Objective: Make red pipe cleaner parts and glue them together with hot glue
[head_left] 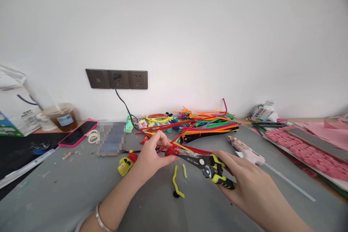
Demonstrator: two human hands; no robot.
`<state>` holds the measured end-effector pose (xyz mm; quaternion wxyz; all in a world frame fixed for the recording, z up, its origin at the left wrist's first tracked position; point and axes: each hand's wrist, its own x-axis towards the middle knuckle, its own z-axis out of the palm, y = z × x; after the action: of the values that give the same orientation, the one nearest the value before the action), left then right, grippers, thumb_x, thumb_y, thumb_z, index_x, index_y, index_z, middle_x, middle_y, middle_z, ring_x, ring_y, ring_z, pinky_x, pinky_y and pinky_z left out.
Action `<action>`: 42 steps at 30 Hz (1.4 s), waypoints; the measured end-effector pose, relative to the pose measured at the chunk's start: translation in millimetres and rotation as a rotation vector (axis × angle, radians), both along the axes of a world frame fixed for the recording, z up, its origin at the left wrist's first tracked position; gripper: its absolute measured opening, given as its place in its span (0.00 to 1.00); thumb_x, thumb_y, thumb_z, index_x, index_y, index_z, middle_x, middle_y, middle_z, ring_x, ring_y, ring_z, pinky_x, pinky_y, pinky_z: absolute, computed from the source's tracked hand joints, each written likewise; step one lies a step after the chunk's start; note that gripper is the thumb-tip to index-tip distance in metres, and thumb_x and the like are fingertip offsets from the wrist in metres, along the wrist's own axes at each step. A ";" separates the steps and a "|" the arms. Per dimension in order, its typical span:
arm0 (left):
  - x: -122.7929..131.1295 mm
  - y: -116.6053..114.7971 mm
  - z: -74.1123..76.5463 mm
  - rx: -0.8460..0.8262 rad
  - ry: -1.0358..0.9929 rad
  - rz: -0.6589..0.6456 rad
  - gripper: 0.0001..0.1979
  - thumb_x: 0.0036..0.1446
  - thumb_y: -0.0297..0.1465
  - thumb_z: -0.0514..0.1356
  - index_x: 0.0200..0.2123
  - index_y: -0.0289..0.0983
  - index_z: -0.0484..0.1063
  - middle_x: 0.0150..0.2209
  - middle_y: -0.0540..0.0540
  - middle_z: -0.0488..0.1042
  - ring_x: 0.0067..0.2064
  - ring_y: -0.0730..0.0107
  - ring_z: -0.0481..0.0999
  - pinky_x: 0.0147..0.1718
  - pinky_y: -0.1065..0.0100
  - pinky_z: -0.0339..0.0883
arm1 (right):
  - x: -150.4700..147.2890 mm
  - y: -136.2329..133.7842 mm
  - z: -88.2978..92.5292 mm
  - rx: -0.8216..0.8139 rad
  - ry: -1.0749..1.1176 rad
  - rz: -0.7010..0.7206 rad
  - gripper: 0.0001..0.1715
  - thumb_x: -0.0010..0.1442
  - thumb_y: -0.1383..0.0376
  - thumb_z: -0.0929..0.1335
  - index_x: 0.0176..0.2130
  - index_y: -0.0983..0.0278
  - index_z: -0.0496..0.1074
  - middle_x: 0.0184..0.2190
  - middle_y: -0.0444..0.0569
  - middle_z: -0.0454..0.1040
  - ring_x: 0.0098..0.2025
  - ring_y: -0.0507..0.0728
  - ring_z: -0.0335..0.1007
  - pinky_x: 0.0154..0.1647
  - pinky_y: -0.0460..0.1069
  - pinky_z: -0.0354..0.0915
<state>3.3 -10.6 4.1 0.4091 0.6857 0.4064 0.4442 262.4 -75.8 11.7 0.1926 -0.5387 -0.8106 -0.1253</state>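
My left hand [152, 154] pinches a small red pipe-cleaner piece [170, 150] between thumb and fingertips, with loose red strands sticking out of it. My right hand [244, 179] is wrapped round the yellow-and-black handles of wire-stripping pliers [202, 162]. The jaws reach left to the red piece, right by my left fingertips; whether they bite on a strand cannot be made out. On the mat below the pliers lie a bent yellow-green pipe-cleaner piece [176, 183] and a shorter pale one [185, 171]. Left of my left wrist sits a fuzzy yellow-and-red figure [126, 165].
Bundles of coloured pipe cleaners [209, 125] lie along the wall. A hot glue gun [248, 152] rests on the right, near a pink knobbly sheet [307, 150]. Leftward are a pink-edged phone [78, 134] and a drink cup [62, 117]. A black cord [123, 103] hangs from the socket.
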 end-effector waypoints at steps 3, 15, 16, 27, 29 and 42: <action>0.1 0.0 -0.3 0.000 0.001 -0.003 0.22 0.46 0.34 0.71 0.29 0.41 0.56 0.35 0.51 0.70 0.47 0.60 0.74 0.45 0.64 0.64 | 0.1 0.0 0.6 0.004 -0.008 -0.003 0.22 0.49 0.71 0.64 0.45 0.59 0.68 0.35 0.49 0.80 0.31 0.60 0.77 0.23 0.47 0.60; 3.2 -1.2 0.2 0.010 0.005 -0.013 0.22 0.46 0.34 0.70 0.28 0.41 0.55 0.33 0.52 0.67 0.43 0.63 0.72 0.43 0.65 0.64 | 2.2 -3.9 -2.6 -0.112 0.019 -0.021 0.23 0.50 0.70 0.65 0.46 0.58 0.68 0.25 0.45 0.79 0.23 0.59 0.75 0.20 0.44 0.57; 3.3 -0.9 -0.2 0.014 0.006 -0.012 0.22 0.46 0.34 0.70 0.28 0.41 0.56 0.33 0.52 0.67 0.42 0.64 0.72 0.43 0.65 0.64 | 2.2 -4.1 -2.6 -0.124 0.019 -0.022 0.22 0.50 0.70 0.64 0.46 0.58 0.68 0.25 0.45 0.79 0.23 0.59 0.75 0.20 0.45 0.57; 3.1 1.3 -3.0 0.028 0.062 0.005 0.21 0.46 0.33 0.70 0.28 0.41 0.56 0.35 0.51 0.67 0.42 0.64 0.70 0.43 0.65 0.62 | 5.0 -3.7 -8.2 -0.181 -0.003 -0.012 0.27 0.50 0.71 0.64 0.51 0.57 0.64 0.26 0.43 0.79 0.24 0.60 0.76 0.22 0.46 0.61; 3.2 1.1 -3.0 0.013 0.056 0.007 0.22 0.46 0.34 0.70 0.28 0.41 0.56 0.35 0.51 0.67 0.42 0.64 0.70 0.43 0.65 0.62 | 3.3 -3.4 -7.7 -0.182 -0.004 -0.009 0.25 0.51 0.71 0.64 0.50 0.58 0.63 0.25 0.43 0.78 0.23 0.59 0.75 0.21 0.46 0.60; 2.2 0.9 -6.2 0.004 0.037 0.012 0.20 0.45 0.26 0.67 0.29 0.41 0.55 0.36 0.50 0.71 0.40 0.64 0.71 0.42 0.65 0.62 | -8.9 -2.0 -9.2 -0.014 0.022 0.013 0.22 0.52 0.67 0.66 0.49 0.60 0.63 0.41 0.53 0.79 0.39 0.64 0.78 0.33 0.52 0.69</action>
<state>5.4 -9.7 -2.1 0.3976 0.6921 0.4172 0.4346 253.5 -77.8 2.4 0.1986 -0.5360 -0.8128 -0.1124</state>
